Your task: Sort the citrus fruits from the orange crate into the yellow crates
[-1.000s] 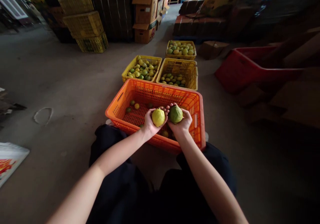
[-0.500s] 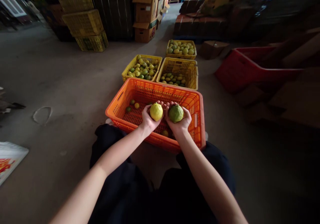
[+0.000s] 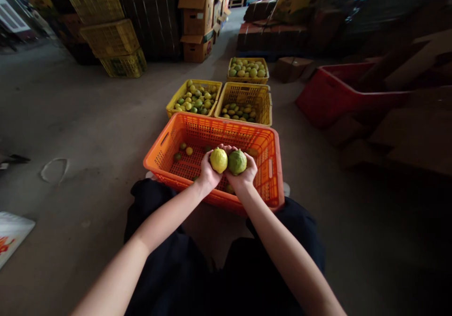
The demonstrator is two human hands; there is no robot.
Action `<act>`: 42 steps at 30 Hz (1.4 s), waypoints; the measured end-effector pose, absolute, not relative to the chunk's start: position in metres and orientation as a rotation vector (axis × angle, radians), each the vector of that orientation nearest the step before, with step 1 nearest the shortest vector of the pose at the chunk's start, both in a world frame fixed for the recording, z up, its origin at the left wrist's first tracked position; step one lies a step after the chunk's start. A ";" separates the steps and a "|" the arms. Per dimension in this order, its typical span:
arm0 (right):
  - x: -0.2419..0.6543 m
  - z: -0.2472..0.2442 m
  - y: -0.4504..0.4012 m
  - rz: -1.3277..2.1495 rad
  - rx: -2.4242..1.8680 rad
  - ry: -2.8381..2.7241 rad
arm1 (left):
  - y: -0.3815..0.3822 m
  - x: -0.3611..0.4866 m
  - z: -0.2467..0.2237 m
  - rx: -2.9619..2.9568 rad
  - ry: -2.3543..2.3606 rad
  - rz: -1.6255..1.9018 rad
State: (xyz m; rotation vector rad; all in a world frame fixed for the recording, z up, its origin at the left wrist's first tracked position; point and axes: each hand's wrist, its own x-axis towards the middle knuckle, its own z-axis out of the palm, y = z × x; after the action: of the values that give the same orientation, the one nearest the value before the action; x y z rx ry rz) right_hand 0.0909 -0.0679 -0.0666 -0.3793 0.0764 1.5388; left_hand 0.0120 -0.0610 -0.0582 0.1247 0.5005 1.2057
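Note:
Palm up, my left hand (image 3: 209, 171) cups a yellow fruit (image 3: 219, 160). Beside it my right hand (image 3: 246, 174) cups a green, bumpy fruit (image 3: 237, 162) the same way. Both hands are over an orange plastic crate (image 3: 155, 161), and the two fruits are close together. Several small fruits lie on the crate's bottom, among them a yellow one (image 3: 189, 151) and a dark green one (image 3: 177, 157) at the left. My hands and forearms hide part of the crate's inside.
Beyond the orange crate are three yellow crates of fruit (image 3: 169, 105), (image 3: 270, 109), (image 3: 267, 75). A red bin (image 3: 318, 94) and cardboard lie at the right. Stacked yellow crates (image 3: 113, 38) and cardboard boxes (image 3: 195, 21) stand farther back. A white bag (image 3: 14, 233) is at the left edge.
My right hand has moved left with the green fruit, bringing it nearer the yellow one. The whole view has shifted slightly, with the crates now farther left in it.

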 end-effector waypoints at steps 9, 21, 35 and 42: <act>0.092 -0.063 -0.068 1.538 -0.380 0.112 | -0.061 0.016 -0.052 0.276 0.538 1.384; 0.099 -0.067 -0.063 1.484 -0.424 0.179 | -0.053 0.024 -0.054 0.350 0.581 1.418; 0.101 -0.068 -0.062 1.467 -0.449 0.198 | -0.054 0.029 -0.049 0.258 0.584 1.321; 0.102 -0.069 -0.061 1.458 -0.488 0.238 | -0.049 0.033 -0.052 0.171 0.586 1.309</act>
State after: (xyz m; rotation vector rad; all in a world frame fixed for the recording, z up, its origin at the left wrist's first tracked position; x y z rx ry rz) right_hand 0.1018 -0.0610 -0.0693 -0.4882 0.2385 1.4577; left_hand 0.0331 -0.0490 -0.0520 0.1710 0.5864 1.3087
